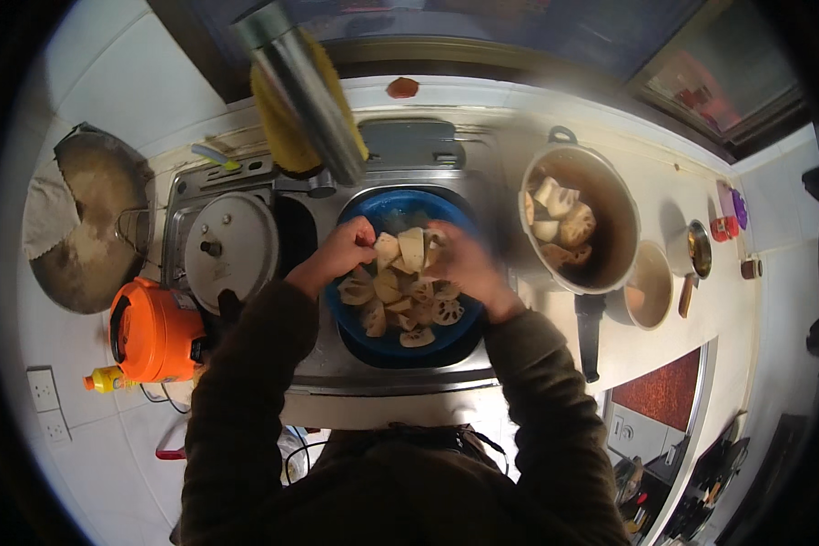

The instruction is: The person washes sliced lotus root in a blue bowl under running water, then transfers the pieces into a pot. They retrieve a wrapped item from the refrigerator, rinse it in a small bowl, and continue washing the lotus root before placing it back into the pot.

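Note:
A blue plastic basin (345, 321) sits in the sink's bowl, holding many chunks of lotus root (448, 312). My left hand (348, 246) is over the basin's left side, fingers curled beside a pale chunk; whether it grips that chunk is unclear. Over the right side, my right hand (461, 263) is blurred, its fingers around or against lotus root pieces near the basin's middle. To the right stands a metal pressure cooker pot (621, 205) with more lotus root chunks inside and its black handle pointing towards me.
A pressure cooker lid (235, 239) lies on the sink's left part, beside an orange lidded container (153, 334). The metal faucet (307, 89), with a yellow cloth (273, 130), rises behind the basin. At right are a smaller pot (658, 286), a metal cup (699, 251) and a red-lidded jar (723, 228).

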{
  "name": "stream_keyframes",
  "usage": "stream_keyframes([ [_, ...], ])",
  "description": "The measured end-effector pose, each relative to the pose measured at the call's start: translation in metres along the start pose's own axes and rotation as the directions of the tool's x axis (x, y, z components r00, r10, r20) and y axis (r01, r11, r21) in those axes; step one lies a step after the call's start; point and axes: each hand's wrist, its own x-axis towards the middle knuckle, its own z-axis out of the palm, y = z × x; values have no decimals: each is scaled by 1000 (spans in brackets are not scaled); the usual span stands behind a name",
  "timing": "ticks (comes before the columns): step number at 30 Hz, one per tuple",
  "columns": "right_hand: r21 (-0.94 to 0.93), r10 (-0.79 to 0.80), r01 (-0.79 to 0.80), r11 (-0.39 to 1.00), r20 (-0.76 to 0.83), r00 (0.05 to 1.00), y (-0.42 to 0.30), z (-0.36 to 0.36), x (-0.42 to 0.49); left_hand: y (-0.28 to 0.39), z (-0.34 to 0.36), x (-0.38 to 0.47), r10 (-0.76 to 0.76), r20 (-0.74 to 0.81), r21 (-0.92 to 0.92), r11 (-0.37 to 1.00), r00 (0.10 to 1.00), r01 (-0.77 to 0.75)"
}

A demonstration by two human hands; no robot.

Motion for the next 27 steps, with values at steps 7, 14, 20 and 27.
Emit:
stream_keyframes([
  [7,-643,170,-130,754,0,986,10,-1,13,-11,16,11,-25,-114,496,865,993,78],
  [14,-614,372,-244,750,88,924,22,31,42,2,64,39,-127,-153,467,865,980,185],
  [20,-45,112,-109,993,62,992,16,15,24,12,32,18,120,37,130,984,992,-124],
  [27,66,183,-184,981,18,983,0,-13,5,29,6,-5,-73,95,183,982,993,55],
])
